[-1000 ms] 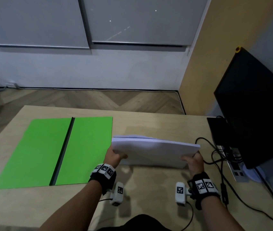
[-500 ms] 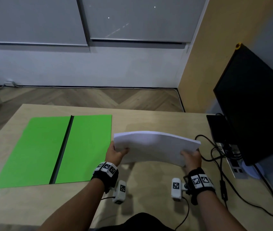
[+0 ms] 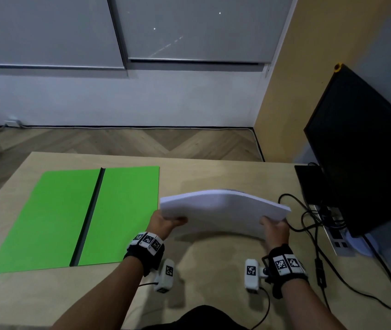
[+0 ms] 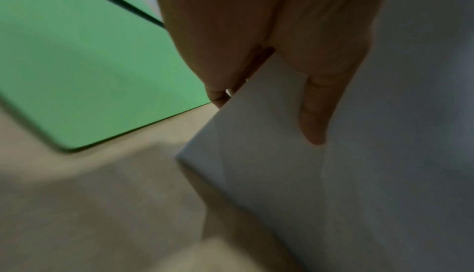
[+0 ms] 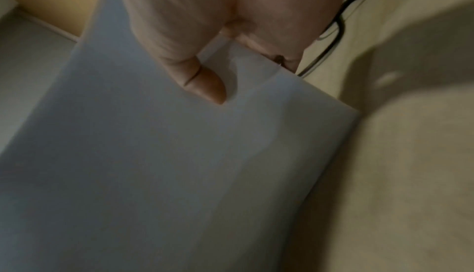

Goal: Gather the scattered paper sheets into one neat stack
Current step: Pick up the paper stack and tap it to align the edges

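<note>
Paper stack (image 3: pixel 223 208) is held above the counter (image 3: pixel 213 263), in the lower middle of the head frame, with both hands. The left hand (image 3: pixel 163 221) grips the left end of the stack and the right hand (image 3: pixel 274 228) grips the right end. The stack bends upward in the middle, like an arch, and its shadow lies on the counter below it. The sheets look aligned at the right edge.

In the left wrist view, the thumb (image 4: pixel 314 114) lies flat on the top sheet, and the other fingers (image 4: pixel 218 96) go under the edge of the stack, so the fingers are closed around the paper. In the right wrist view, the thumb (image 5: pixel 205 85) presses on the top sheet in the same way, and the other fingers (image 5: pixel 284 61) are mostly hidden under the stack.

A green mat (image 3: pixel 70 217) with a dark stripe down its middle lies flat on the counter at the lower left of the head frame, just beside the left hand. A black monitor (image 3: pixel 366 158) stands at the right side of the frame, and black cables (image 3: pixel 309 225) run over the counter near the right hand.
</note>
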Demonstrator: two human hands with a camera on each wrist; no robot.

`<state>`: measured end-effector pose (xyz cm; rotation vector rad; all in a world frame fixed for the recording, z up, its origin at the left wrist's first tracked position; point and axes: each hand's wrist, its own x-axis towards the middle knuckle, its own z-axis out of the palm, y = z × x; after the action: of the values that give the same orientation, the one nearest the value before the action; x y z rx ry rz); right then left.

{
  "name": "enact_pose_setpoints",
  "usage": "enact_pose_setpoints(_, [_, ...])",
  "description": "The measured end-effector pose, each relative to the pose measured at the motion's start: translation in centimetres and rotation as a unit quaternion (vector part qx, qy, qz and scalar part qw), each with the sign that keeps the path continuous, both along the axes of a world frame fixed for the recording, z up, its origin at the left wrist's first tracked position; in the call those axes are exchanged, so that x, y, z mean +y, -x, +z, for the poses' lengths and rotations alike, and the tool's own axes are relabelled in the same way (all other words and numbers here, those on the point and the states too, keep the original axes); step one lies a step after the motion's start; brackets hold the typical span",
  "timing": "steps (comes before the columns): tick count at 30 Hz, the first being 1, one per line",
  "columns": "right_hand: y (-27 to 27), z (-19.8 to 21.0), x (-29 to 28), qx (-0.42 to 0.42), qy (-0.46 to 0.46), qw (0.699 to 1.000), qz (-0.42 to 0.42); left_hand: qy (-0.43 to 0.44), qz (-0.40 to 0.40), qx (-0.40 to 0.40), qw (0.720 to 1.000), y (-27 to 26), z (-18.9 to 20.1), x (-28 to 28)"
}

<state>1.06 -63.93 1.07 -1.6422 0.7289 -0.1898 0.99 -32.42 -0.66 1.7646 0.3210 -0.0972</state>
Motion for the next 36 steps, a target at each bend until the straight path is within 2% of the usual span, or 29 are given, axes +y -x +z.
enact_pose_setpoints(6, [0.8, -2.3, 0.0, 0.069, -0.010, 0.997, 0.020, -0.017, -0.028, 0.038, 0.999, 1.1, -1.2, -0.3])
enact_pose_setpoints(9, [0.6, -1.8, -0.4, 0.067, 0.004, 0.997, 0.031, 0.020, 0.005, 0.074, 0.997, 0.4, -0.3, -0.5])
enact_pose_setpoints(12, [0.5, -1.1, -0.7, 0.074, 0.015, 0.996, 0.056, 0.041, 0.003, 0.155, 0.987, 0.0, -0.5, 0.5])
enact_pose_setpoints(15, [1.2, -2.0, -0.6, 0.091, 0.014, 0.991, 0.098, -0.010, -0.036, 0.264, 0.964, 0.5, -2.0, 0.8])
enact_pose_setpoints(18, [2.3, -4.1, -0.2, 0.154, 0.030, 0.975, 0.156, -0.062, -0.002, 0.331, 0.942, 1.9, -1.8, -0.2])
enact_pose_setpoints(20, [3.0, -5.3, -0.3, 0.196, 0.055, 0.961, 0.187, -0.081, 0.024, 0.345, 0.935, 2.6, -2.3, -0.7])
enact_pose_setpoints(23, [3.5, -6.3, -0.6, 0.216, 0.080, 0.954, 0.194, -0.137, 0.017, 0.298, 0.944, 3.2, -2.5, -1.4])
enact_pose_setpoints(27, [2.9, -6.5, -0.2, 0.268, 0.135, 0.936, 0.186, -0.174, -0.040, 0.184, 0.967, 3.3, -1.1, -1.6])
enact_pose_setpoints(29, [2.3, -5.7, -0.1, 0.303, 0.218, 0.913, 0.163, -0.195, -0.095, 0.104, 0.971, 2.9, 0.6, -1.3])
enact_pose_setpoints(30, [2.0, -4.9, 0.1, 0.294, 0.261, 0.904, 0.166, -0.203, -0.123, 0.065, 0.969, 2.5, 1.8, -0.9])
enact_pose_setpoints(32, [1.0, -2.6, 0.6, 0.175, 0.295, 0.914, 0.216, -0.205, -0.179, 0.000, 0.962, 1.4, 4.4, -0.2])
enact_pose_setpoints(34, [-0.4, 0.4, 1.4, 0.017, 0.257, 0.919, 0.299, -0.210, -0.241, -0.053, 0.946, 0.0, 7.3, 0.4])
enact_pose_setpoints(36, [-1.7, 3.7, 2.3, -0.083, 0.183, 0.906, 0.373, -0.217, -0.297, -0.070, 0.927, -1.4, 10.5, 0.4])
